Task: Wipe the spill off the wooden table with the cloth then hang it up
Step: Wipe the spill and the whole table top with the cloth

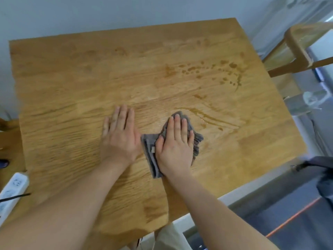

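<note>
A grey folded cloth (150,152) lies near the middle of the wooden table (72,87). My right hand (175,147) presses flat on top of the cloth with straight fingers. My left hand (119,136) rests flat on the bare wood just left of the cloth, fingers straight. Wet drops and streaks of the spill (207,71) show on the table beyond and to the right of the cloth, and a wet streak (212,120) runs right beside my right fingertips.
A white power strip (12,188) with a black cable lies off the table's left front corner. A wooden chair (297,47) stands at the right rear. A dark object (322,170) sits at the right edge. A pale wall runs behind the table.
</note>
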`<state>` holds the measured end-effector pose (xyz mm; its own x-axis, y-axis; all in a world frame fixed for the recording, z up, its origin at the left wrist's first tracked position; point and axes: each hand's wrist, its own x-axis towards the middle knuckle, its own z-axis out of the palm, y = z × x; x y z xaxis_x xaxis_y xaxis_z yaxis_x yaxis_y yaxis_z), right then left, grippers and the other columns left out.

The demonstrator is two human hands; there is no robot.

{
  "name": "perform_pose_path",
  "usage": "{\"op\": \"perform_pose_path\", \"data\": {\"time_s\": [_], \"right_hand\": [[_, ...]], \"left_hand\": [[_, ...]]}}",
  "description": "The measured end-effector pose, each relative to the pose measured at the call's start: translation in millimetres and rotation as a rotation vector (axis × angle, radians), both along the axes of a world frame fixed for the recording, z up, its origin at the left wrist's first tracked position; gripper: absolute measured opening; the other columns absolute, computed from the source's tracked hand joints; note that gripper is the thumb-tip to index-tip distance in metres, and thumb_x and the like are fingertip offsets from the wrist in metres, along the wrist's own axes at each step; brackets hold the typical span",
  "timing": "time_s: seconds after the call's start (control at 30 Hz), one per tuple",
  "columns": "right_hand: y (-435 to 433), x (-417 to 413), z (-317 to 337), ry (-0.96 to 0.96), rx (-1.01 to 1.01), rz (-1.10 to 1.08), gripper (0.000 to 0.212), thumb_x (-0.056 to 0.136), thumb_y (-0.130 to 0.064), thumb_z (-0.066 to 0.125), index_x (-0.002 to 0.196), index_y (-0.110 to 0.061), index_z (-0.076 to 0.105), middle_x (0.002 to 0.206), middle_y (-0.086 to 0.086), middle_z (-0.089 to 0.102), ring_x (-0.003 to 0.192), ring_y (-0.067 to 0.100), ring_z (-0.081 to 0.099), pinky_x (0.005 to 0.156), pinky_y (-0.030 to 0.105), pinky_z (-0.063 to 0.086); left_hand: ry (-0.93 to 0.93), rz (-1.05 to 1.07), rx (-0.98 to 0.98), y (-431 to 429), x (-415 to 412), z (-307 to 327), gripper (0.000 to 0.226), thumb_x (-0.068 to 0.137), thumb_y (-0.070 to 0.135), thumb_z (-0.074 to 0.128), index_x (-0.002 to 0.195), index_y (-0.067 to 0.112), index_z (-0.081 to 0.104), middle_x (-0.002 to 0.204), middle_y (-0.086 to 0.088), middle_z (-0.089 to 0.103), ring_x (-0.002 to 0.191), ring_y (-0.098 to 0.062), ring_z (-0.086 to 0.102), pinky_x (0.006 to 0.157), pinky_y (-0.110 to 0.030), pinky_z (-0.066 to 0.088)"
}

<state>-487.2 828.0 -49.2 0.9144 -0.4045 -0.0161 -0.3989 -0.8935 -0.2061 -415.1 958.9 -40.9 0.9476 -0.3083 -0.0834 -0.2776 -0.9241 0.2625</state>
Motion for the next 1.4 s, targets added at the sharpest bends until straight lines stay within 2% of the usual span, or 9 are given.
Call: {"op": "perform_pose_path", "data": {"time_s": [0.17,0.43,0.57,0.7,0.83,0.93,1.1,1.23,1.4], "right_hand": [[-5.0,-17.4,4.1,0.002,0.021,0.345,0.057,0.099,-0.037,0.031,0.151,-0.015,0.033,0.159,0.001,0.027,0.149,0.016,0.017,0.120,0.044,0.017],[-63.7,-24.5,9.1,0.078,0.071,-0.552,0.062,0.100,-0.035,0.022,0.156,-0.015,0.005,0.164,0.001,0.002,0.151,0.018,-0.003,0.122,0.045,-0.001],[-8.3,9.4,5.5,0.026,0.072,-0.051,0.065,0.096,-0.040,0.026,0.156,-0.017,0.016,0.163,-0.001,0.010,0.150,0.016,0.002,0.122,0.043,0.001],[-78.6,-6.9,7.4,0.041,0.019,0.316,0.062,0.097,-0.044,0.031,0.154,-0.022,0.024,0.161,-0.005,0.019,0.149,0.011,0.011,0.121,0.040,0.010],[-175.0,-3.6,11.2,0.074,-0.010,-0.225,0.063,0.098,-0.043,0.026,0.155,-0.019,0.018,0.163,-0.001,0.014,0.150,0.015,0.007,0.121,0.042,0.008],[-133.1,20.9,12.0,0.083,0.032,-0.491,0.063,0.100,-0.040,0.023,0.156,-0.015,0.010,0.164,0.001,0.005,0.151,0.018,0.001,0.121,0.047,0.005],[12.1,38.8,6.8,-0.011,0.068,0.146,0.063,0.094,-0.039,0.034,0.152,-0.016,0.031,0.160,0.001,0.025,0.149,0.017,0.015,0.120,0.045,0.011],[-51.6,46.3,13.0,0.019,0.049,0.441,0.060,0.090,-0.037,0.040,0.148,-0.021,0.040,0.156,-0.002,0.035,0.146,0.015,0.025,0.120,0.039,0.014],[-147.2,61.1,13.3,0.038,0.015,-0.326,0.061,0.097,-0.038,0.026,0.154,-0.017,0.023,0.162,0.003,0.019,0.150,0.020,0.011,0.121,0.046,0.011]], "left_hand": [[-0.036,-0.012,-0.108,4.0,1.2,-3.8,0.057,0.092,0.028,0.028,0.146,0.010,0.033,0.155,-0.008,0.028,0.145,-0.023,0.019,0.117,-0.040,0.006],[-0.019,-0.021,-0.023,2.1,2.3,-3.5,0.056,0.097,0.028,0.028,0.149,0.009,0.024,0.158,-0.009,0.019,0.146,-0.023,0.010,0.119,-0.041,0.003],[-0.025,-0.004,-0.055,0.2,3.1,-2.7,0.059,0.093,0.031,0.025,0.148,0.010,0.028,0.157,-0.009,0.023,0.145,-0.024,0.015,0.118,-0.042,0.007],[-0.023,0.001,-0.060,0.5,-2.3,-1.5,0.058,0.093,0.030,0.026,0.148,0.012,0.028,0.157,-0.007,0.023,0.145,-0.021,0.015,0.118,-0.040,0.006],[-0.016,-0.005,-0.026,0.4,2.2,-3.7,0.059,0.094,0.033,0.023,0.149,0.012,0.025,0.158,-0.004,0.018,0.146,-0.018,0.010,0.119,-0.038,0.002],[-0.028,0.003,-0.034,0.1,6.7,-5.3,0.059,0.093,0.032,0.024,0.148,0.010,0.028,0.157,-0.007,0.022,0.145,-0.021,0.014,0.118,-0.041,0.005],[-0.092,-0.002,-0.054,-1.3,1.6,-4.5,0.057,0.090,0.026,0.028,0.141,0.004,0.040,0.150,-0.016,0.036,0.139,-0.031,0.030,0.114,-0.050,0.019],[-0.087,-0.007,-0.040,-0.4,4.0,-2.0,0.058,0.089,0.026,0.029,0.142,0.006,0.040,0.150,-0.014,0.036,0.140,-0.029,0.029,0.114,-0.048,0.018],[-0.044,-0.013,-0.017,0.9,4.7,-5.5,0.057,0.093,0.028,0.027,0.147,0.009,0.032,0.154,-0.009,0.030,0.144,-0.024,0.021,0.117,-0.043,0.011]]}}
